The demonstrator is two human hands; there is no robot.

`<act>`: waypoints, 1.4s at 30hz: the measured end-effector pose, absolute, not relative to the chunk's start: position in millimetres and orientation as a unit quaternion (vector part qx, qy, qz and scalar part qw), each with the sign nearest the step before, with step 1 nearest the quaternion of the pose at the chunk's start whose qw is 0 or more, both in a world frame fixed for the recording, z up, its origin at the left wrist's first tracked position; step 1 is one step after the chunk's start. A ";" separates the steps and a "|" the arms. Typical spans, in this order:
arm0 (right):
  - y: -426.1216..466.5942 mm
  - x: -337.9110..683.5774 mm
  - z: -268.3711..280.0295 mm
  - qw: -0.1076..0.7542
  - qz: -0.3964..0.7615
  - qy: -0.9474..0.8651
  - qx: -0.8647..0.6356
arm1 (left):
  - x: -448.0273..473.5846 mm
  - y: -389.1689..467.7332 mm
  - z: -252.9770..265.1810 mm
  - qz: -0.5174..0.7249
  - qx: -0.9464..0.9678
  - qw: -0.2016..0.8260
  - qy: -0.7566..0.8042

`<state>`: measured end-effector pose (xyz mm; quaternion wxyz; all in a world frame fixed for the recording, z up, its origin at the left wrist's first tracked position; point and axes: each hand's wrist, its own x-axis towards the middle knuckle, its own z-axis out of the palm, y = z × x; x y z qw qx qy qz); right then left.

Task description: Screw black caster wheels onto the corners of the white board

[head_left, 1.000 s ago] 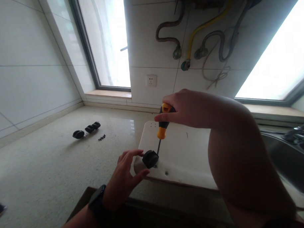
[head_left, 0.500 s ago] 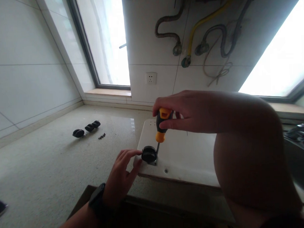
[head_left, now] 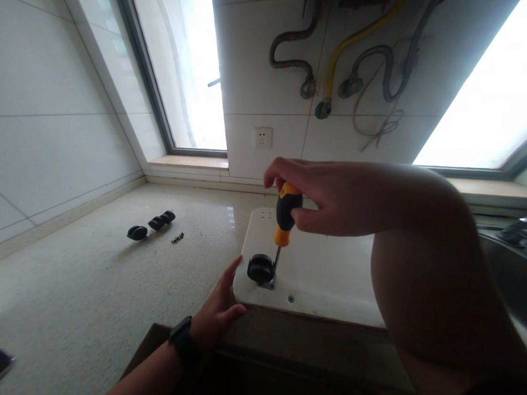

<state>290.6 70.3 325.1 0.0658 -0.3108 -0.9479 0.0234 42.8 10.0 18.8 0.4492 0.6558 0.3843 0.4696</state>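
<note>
My right hand (head_left: 306, 190) grips a yellow and black screwdriver (head_left: 285, 211), which tilts slightly and points down. Its tip meets the metal mounting plate (head_left: 266, 285) of a black caster wheel (head_left: 261, 268), though the screw head there is too small to make out. The caster stands on the corner of a white board (head_left: 331, 281), wheel upward. Spread around that corner is my left hand (head_left: 218, 308), fingers against the left side and thumb by the front edge; it wears a black watch (head_left: 183, 340).
Several black casters (head_left: 137, 232) lie on the speckled counter (head_left: 120, 306) at left, with a small pile of screws (head_left: 177, 238) beside them. A metal sink (head_left: 512, 275) is at right. Behind stands the tiled wall with a socket (head_left: 262, 137) and a yellow pipe (head_left: 348, 42).
My left hand has let go of the caster and moved down-left to the board's corner. The right hand's grip on the screwdriver has turned and loosened a little.
</note>
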 end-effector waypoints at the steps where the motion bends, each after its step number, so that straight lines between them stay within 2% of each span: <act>1: 69.8 291.1 325.5 0.058 0.037 -0.953 -0.295 | 42.8 10.6 19.0 0.469 0.655 0.451 0.385; 5: 75.1 290.7 328.4 0.052 0.041 -0.965 -0.254 | 43.0 11.7 22.6 0.464 0.653 0.455 0.389; 15: 87.9 283.3 328.3 0.060 -0.034 -0.915 -0.397 | 43.3 11.2 27.6 0.454 0.670 0.451 0.376; 19: 87.2 284.9 325.0 0.075 0.038 -0.941 -0.328 | 43.2 11.8 27.1 0.455 0.679 0.438 0.375; 22: 86.3 285.5 327.3 0.059 0.107 -0.960 -0.254 | 43.6 11.6 29.5 0.453 0.677 0.442 0.376; 24: 85.0 284.4 330.6 0.047 0.112 -0.966 -0.230 | 43.6 11.4 31.0 0.449 0.676 0.444 0.381; 34: 82.1 275.9 328.2 0.073 -0.049 -0.940 -0.330 | 44.2 10.7 30.5 0.442 0.678 0.436 0.394; 38: 84.9 283.3 324.1 0.077 0.032 -0.951 -0.297 | 43.6 11.0 31.1 0.441 0.674 0.446 0.390; 42: 85.3 288.4 328.9 0.040 0.096 -0.966 -0.238 | 43.9 10.6 33.1 0.440 0.668 0.450 0.398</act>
